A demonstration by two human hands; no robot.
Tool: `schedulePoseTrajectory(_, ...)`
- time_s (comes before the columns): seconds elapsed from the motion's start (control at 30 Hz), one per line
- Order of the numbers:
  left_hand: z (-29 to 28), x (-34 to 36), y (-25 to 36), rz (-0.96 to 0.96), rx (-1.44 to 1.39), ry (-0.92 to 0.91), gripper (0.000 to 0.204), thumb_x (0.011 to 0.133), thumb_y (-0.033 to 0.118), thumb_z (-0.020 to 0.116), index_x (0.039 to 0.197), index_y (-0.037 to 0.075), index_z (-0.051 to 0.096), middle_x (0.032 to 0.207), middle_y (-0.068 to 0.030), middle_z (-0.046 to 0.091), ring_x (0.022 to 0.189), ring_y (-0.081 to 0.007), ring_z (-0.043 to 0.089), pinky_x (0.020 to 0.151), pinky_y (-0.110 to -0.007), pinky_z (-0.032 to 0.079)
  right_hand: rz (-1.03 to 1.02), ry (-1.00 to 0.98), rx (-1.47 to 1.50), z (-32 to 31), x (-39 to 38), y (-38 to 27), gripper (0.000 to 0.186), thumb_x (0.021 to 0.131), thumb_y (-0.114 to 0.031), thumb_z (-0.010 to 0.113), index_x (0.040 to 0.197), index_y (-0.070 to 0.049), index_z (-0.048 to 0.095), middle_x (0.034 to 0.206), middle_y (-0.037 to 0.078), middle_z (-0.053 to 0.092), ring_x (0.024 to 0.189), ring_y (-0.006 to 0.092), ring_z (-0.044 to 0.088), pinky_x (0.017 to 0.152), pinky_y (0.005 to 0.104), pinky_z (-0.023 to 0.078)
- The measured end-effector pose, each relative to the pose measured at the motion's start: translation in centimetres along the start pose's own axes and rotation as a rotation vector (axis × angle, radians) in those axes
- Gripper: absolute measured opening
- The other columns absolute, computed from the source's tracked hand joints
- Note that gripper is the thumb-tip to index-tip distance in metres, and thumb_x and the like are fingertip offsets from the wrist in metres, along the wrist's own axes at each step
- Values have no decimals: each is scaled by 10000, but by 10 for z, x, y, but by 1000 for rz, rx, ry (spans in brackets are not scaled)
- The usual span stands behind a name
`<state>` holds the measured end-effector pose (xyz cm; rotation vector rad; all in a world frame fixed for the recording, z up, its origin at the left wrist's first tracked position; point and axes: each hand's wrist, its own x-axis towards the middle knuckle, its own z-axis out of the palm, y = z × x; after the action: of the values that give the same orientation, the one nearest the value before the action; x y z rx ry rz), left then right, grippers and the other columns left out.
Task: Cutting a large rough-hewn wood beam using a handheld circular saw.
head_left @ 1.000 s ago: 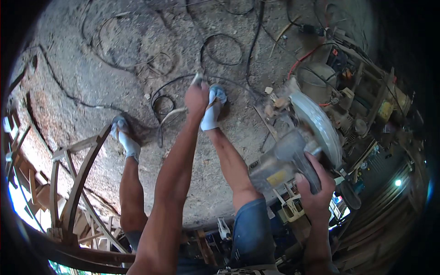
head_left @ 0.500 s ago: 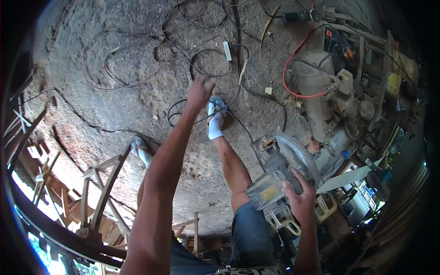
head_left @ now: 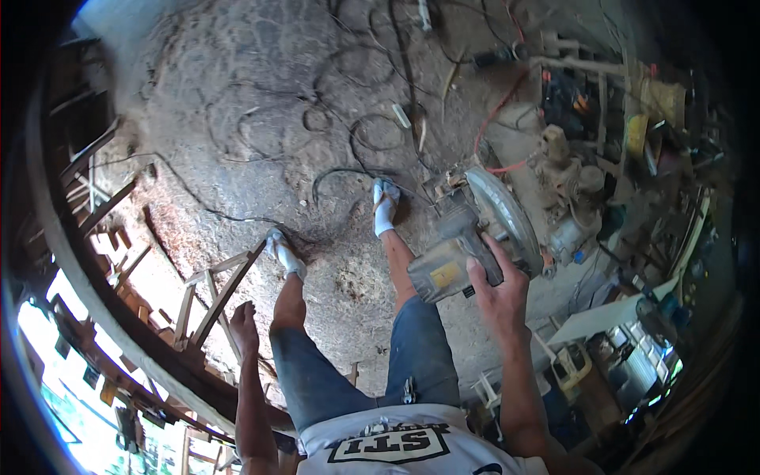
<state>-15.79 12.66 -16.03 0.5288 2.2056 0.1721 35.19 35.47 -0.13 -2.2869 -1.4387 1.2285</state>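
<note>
My right hand [head_left: 499, 289] is wrapped round the rear handle of a dusty circular saw [head_left: 447, 265] with a yellow label and a round metal guard. The saw hangs beside my right thigh, above the ground. My left hand [head_left: 245, 326] is lowered by my left side, its fingers loosely apart and holding nothing I can see. It is nearest to a wooden frame [head_left: 214, 309] of slats. A dark cord [head_left: 348, 171] lies in loops near my right foot.
Dark cables [head_left: 186, 190] trail across the rough dirt floor. A white power strip [head_left: 401, 116] lies ahead. To the right stand a dusty motor-like machine [head_left: 566, 158], a red hose [head_left: 484, 131] and a pale board [head_left: 606, 313]. A long curved wooden beam [head_left: 79, 261] runs along the left.
My left hand has drawn back from in front of me to my left side. The saw has swung slightly left and up in my right hand. My view has shifted.
</note>
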Motion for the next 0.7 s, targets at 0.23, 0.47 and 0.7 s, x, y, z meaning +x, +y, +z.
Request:
schedulePoseTrajectory(0.23,-111,-58,44,199,-118,297,245,1017,174,676,1158,-16,739,1128,-149,763,1064,-262,728,896,-379,563,-203,63,-212,-2,-15,-80,409,995,-172,674,1369,-10,644,1186,204,737,1048,255,707,920,380,548)
schedulePoseTrajectory(0.47,-277,-19,64,513,218,1009,333,985,244,713,1263,62,688,1301,-189,671,1217,-387,621,1059,-472,487,-207,-63,-22,18,-25,-174,492,1012,-227,667,1410,55,603,1117,169,718,932,184,708,811,352,578)
schedulePoseTrajectory(0.7,-411,136,-11,246,128,1015,794,943,660,643,1366,-12,608,1395,-272,600,1319,-418,554,1103,-497,434,-433,-58,11,58,-58,-291,457,1009,-223,666,1349,82,645,972,97,724,807,138,666,720,298,537)
